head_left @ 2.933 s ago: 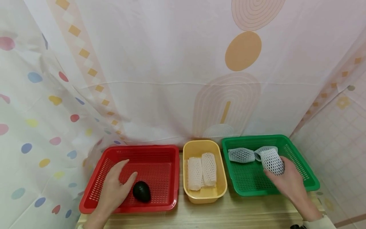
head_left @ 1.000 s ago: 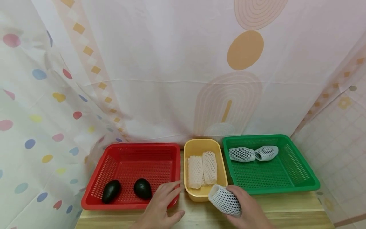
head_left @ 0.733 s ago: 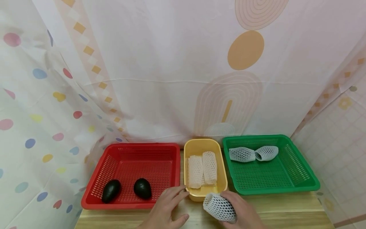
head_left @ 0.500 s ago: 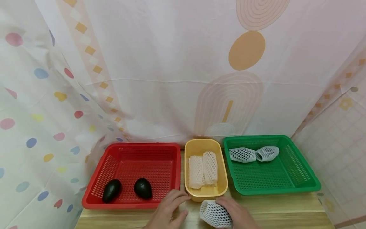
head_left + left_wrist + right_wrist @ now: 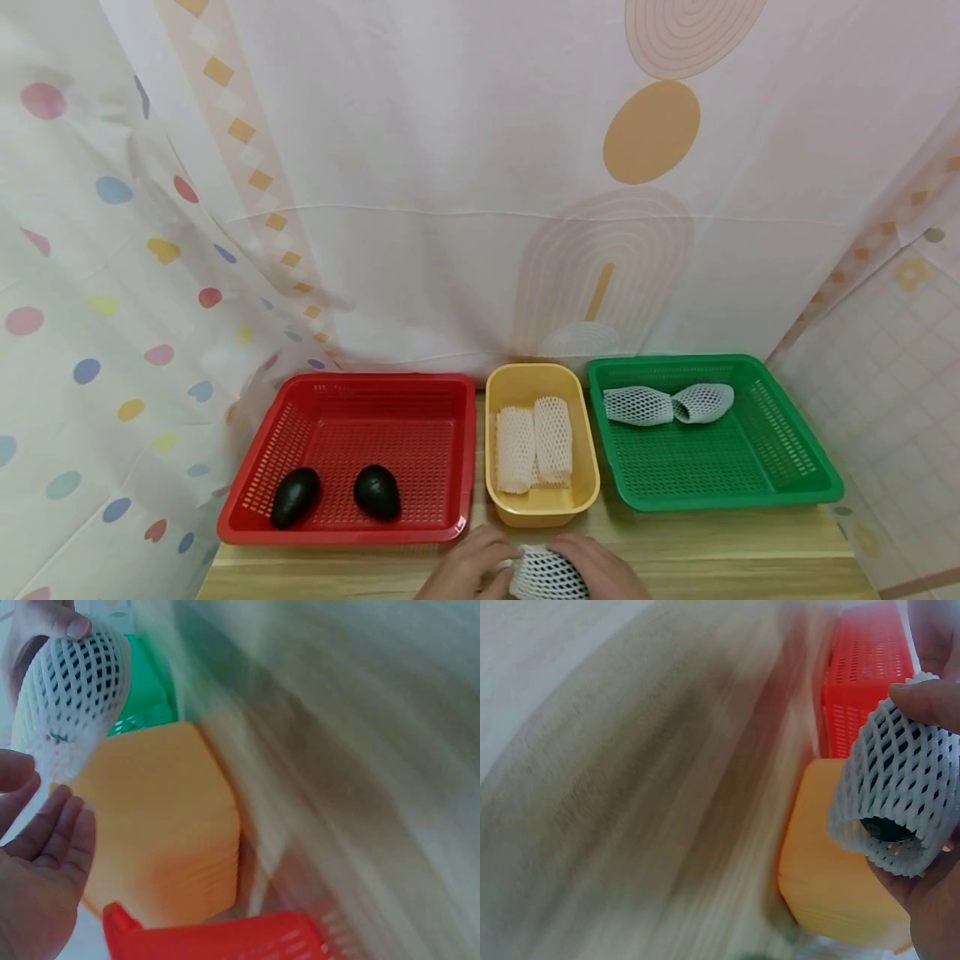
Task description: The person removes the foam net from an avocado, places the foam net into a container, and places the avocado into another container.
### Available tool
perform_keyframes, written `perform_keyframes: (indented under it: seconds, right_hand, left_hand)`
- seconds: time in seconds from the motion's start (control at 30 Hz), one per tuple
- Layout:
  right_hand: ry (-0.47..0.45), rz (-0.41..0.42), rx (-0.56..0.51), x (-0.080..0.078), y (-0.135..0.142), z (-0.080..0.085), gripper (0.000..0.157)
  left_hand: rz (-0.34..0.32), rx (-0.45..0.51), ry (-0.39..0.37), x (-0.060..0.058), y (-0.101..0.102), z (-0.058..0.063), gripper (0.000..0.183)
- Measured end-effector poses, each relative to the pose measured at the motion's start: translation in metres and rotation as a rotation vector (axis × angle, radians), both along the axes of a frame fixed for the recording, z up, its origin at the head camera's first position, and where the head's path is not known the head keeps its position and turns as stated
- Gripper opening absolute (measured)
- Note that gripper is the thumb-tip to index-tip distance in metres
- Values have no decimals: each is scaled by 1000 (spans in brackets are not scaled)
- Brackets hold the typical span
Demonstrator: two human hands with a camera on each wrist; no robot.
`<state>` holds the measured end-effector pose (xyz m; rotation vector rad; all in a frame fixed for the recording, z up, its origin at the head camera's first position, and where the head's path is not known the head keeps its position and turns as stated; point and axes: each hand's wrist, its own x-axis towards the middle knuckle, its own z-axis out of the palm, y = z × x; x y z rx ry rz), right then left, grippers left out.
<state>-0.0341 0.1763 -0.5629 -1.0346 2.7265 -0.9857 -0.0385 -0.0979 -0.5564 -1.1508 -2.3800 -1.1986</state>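
At the table's front edge, in the head view, my right hand [image 5: 600,571] grips an avocado in a white foam net sleeve [image 5: 550,575]. The right wrist view shows the dark avocado [image 5: 887,829] inside the sleeve's open end. My left hand [image 5: 472,567] pinches the sleeve's left end between thumb and fingers; the left wrist view shows its fingers [image 5: 56,825] curled beside that end. Two bare dark avocados, one left [image 5: 296,497] and one right [image 5: 377,492], lie in the red basket [image 5: 345,537].
A yellow bin [image 5: 542,518] with white foam net sleeves [image 5: 553,437] stands beyond the hands. To its right, a green basket [image 5: 720,500] holds two net-sleeved items, left [image 5: 639,406] and right [image 5: 705,402]. Patterned curtains [image 5: 420,283] hang behind and at both sides.
My right hand has brought the sleeved avocado from the green basket to the table's front middle. My left hand has left the red basket and met it; a second bare avocado shows there.
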Motion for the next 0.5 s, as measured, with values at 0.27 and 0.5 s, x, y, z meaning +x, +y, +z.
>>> perform_keyframes:
  seconds: [0.27,0.5]
  right_hand:
    - [-159,-21,32,-2,-10,-12,76]
    - [-140,28,54,-7,-11,-25,71]
  left_hand:
    - [-38,54,-110,-4,1,-42,17]
    - [-51,-15,-171,-16,-5,-112,25]
